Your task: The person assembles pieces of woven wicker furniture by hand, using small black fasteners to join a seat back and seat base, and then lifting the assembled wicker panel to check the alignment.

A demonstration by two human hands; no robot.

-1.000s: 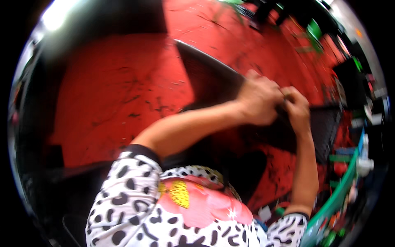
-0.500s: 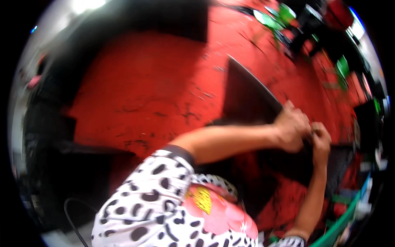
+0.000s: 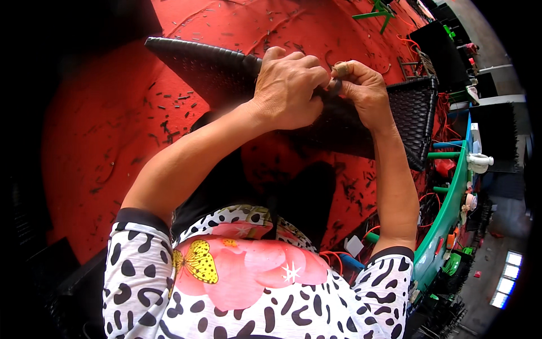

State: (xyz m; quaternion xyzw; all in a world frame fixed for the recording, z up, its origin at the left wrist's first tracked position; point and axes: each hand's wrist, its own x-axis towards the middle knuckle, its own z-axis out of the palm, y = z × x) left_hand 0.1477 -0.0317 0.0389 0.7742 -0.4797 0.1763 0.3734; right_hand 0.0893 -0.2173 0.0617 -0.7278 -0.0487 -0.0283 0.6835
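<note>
A black woven panel [image 3: 415, 110] stretches across in front of me, with its narrow corner to the left and its braided side to the right. My left hand [image 3: 291, 87] is closed over the panel's upper edge, knuckles up. Close beside it, my right hand [image 3: 367, 93] is closed in a pinch at the same edge; a tan wrap [image 3: 340, 69] covers one of its fingertips. Whatever sits between the right fingertips is small and dark, too little to name. The panel's middle lies in shadow below my hands.
Red floor covering [image 3: 113, 147] lies underneath, strewn with short black scraps [image 3: 169, 127]. At my right stands a green-edged bench [image 3: 451, 209] with orange tubing and a white fitting [image 3: 480, 163] near it. A green stand [image 3: 377, 14] is at the far side.
My view has swung, so the hands and panel appear higher up and further left. The panel's tip now points left instead of up. Both hands remain close together at its edge.
</note>
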